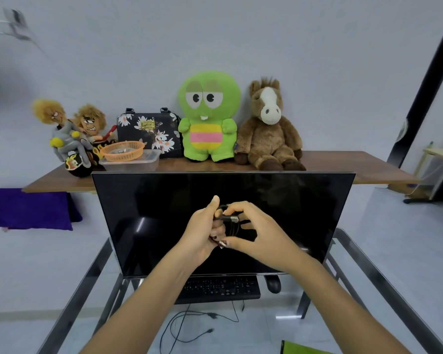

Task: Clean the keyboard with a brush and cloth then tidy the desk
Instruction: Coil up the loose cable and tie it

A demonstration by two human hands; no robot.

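Both my hands are raised in front of the dark monitor (164, 213). My left hand (205, 233) grips a coiled black cable (232, 224) with a silver USB plug at its top. My right hand (253, 231) pinches the same coil from the right, fingers curled around it. The black keyboard (223, 288) lies on the glass desk (384, 284) under the monitor's lower edge, partly hidden by my left forearm. A black mouse (273, 283) sits just right of the keyboard. No brush is in view. A green cloth-like corner (299, 348) shows at the bottom edge.
Loose black cables (182, 325) lie on the floor under the glass desk. Behind the monitor a wooden table (343, 164) carries plush toys, a floral bag (149, 131), an orange basket (122, 150) and a clear box. A purple cushion (28, 208) lies at left.
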